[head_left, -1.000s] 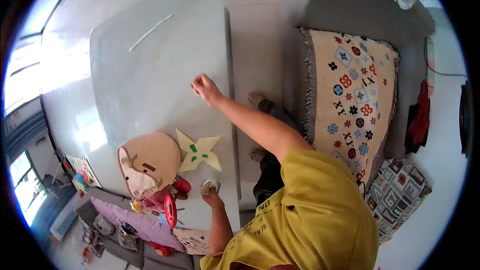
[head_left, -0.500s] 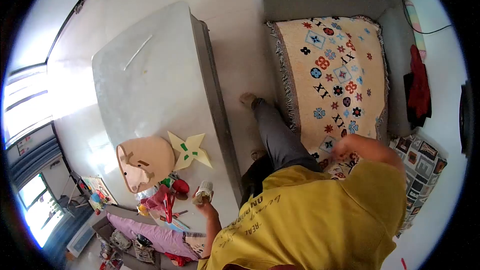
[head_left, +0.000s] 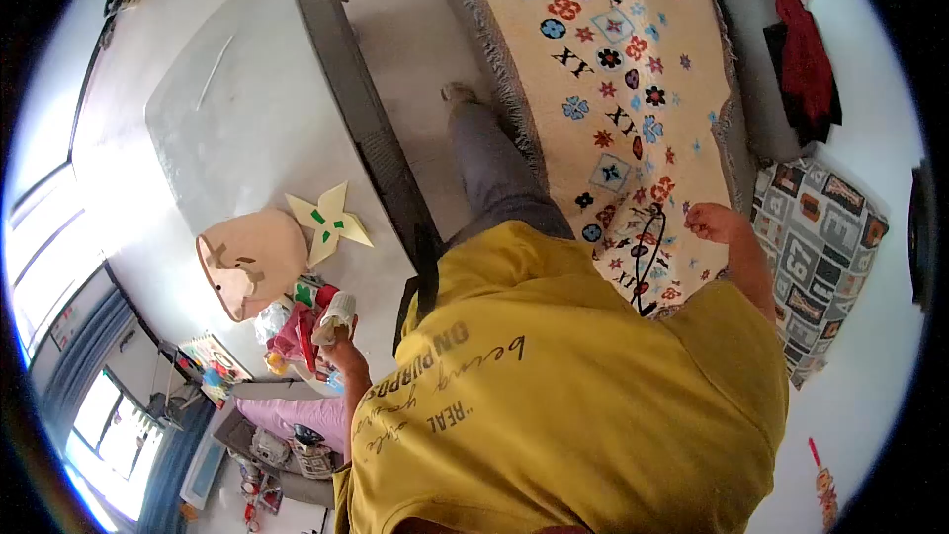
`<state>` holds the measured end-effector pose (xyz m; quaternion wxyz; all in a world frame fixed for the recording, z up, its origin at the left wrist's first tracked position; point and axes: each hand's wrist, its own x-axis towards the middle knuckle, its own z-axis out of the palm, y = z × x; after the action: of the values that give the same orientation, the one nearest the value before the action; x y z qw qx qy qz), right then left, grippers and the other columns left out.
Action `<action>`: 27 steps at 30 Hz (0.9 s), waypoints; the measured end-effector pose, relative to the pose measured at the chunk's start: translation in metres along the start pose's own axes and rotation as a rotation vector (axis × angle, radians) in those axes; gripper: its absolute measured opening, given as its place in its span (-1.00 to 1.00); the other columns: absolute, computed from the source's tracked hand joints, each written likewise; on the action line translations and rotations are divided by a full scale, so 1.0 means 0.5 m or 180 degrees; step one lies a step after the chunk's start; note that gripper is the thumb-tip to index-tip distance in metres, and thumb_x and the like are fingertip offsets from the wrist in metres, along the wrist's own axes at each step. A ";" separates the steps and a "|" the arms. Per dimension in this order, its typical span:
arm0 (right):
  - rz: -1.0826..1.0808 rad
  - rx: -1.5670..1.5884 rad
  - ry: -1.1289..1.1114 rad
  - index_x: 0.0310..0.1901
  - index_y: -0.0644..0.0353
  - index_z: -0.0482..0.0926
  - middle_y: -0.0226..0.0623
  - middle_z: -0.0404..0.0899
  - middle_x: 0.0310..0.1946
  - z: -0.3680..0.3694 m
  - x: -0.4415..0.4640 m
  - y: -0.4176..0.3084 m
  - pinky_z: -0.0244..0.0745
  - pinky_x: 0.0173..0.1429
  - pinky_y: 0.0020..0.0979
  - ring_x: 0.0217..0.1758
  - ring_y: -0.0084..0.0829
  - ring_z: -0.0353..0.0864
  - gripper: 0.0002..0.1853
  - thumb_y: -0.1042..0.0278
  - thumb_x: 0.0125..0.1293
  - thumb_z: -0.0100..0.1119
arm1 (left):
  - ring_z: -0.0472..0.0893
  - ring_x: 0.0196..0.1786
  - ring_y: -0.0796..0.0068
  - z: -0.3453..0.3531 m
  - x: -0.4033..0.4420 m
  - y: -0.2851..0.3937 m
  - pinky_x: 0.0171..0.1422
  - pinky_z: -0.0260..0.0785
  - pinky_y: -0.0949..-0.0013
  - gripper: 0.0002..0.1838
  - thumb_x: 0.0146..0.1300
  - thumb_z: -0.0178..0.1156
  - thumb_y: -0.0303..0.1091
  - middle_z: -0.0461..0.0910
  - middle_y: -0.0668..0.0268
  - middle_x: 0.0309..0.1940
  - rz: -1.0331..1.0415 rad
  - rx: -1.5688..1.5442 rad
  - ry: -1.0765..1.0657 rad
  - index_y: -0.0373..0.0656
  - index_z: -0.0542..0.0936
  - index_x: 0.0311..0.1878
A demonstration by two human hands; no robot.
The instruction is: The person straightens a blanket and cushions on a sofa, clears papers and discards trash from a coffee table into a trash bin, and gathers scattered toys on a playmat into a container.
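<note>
My left hand (head_left: 339, 338) is wrapped round a white ribbed cup-like object (head_left: 342, 309), above the table's near end. Close beside it are a red object (head_left: 307, 338) and a clear plastic bag (head_left: 271, 320). My right hand (head_left: 708, 222) hovers over the patterned blanket (head_left: 682, 153) with its fingers curled in and nothing visible in them. To its left, a thin black loop (head_left: 647, 257) lies on the blanket. A yellow star-shaped piece (head_left: 327, 223) with green patches rests on the table beside a beige rounded piece (head_left: 259, 252).
The grey table (head_left: 232, 138) has a raised dark side edge, with a thin white stick (head_left: 215, 71) at its far end. A patterned cushion (head_left: 819, 247) and dark red cloth (head_left: 803, 59) are at the right. A sofa with a pink cover (head_left: 292, 415) stands at lower left.
The view has turned toward the blanket. My right hand has moved from over the table to over the blanket. My left hand still holds the white object, now nearer the red object.
</note>
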<state>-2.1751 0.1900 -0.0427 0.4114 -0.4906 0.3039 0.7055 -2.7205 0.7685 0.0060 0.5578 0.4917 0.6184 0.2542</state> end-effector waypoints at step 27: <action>-0.0881 0.0680 0.2304 -0.42 0.14 0.43 -0.40 0.30 -0.65 0.176 0.179 0.011 0.17 -0.54 -0.40 -0.67 -0.50 0.18 -0.74 0.19 0.36 -0.12 | 0.49 0.00 0.24 0.164 0.038 0.071 0.01 0.49 0.19 -0.65 0.17 0.10 -0.51 0.43 0.14 -0.05 0.0293 0.0137 -0.0813 -0.27 0.37 0.05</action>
<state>-2.2351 0.2859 -0.0973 0.4176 -0.6981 0.4319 0.3895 -2.6300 0.7799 0.0080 0.6091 0.5597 0.5245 0.2016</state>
